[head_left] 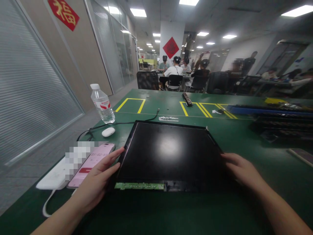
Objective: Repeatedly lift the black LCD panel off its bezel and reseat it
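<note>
In front of me is a black display panel (166,156), its glossy face up and reflecting a bright spot of light. A green circuit board strip (139,186) runs along its near edge. My left hand (97,176) grips the panel's left edge, with fingertips on the frame. On the opposite side, my right hand (242,166) has its fingers on the right edge, the thumb side partly hidden beneath. I cannot tell whether the panel rests on the table or is slightly lifted.
A pink-screened phone (97,160), a white power bank (56,173), a white earbud case (108,132) and a water bottle (102,104) stand left. A black cable (127,123) lies behind. Stacked dark strips (288,125) are at right. Several people sit at tables beyond.
</note>
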`<control>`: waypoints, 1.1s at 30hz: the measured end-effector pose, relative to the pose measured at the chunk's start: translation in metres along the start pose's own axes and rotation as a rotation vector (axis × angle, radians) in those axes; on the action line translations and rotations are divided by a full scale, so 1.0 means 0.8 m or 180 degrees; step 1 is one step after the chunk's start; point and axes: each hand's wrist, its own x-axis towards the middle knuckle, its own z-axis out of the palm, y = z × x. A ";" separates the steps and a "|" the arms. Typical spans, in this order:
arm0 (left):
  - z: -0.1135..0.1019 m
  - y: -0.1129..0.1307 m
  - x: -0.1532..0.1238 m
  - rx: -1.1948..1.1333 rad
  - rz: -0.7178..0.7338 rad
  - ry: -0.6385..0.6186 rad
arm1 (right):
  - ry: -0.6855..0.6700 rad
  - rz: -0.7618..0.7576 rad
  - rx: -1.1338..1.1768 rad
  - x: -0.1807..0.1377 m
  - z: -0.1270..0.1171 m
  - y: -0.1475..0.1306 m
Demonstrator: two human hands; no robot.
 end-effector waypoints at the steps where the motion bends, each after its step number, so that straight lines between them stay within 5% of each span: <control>1: 0.001 0.000 0.000 -0.0151 -0.0057 0.0027 | 0.0009 -0.0020 0.0020 0.000 0.000 0.001; 7: 0.018 -0.004 0.001 -0.1002 -0.0090 0.0559 | -0.0040 0.0049 0.0087 0.001 0.006 0.004; 24: 0.025 0.007 -0.017 -0.1199 -0.0632 -0.0125 | 0.0018 0.0000 0.0165 0.003 0.014 0.003; 33: 0.022 0.004 -0.017 -0.0958 -0.0106 -0.0059 | 0.0036 -0.0099 0.0031 0.004 0.016 0.007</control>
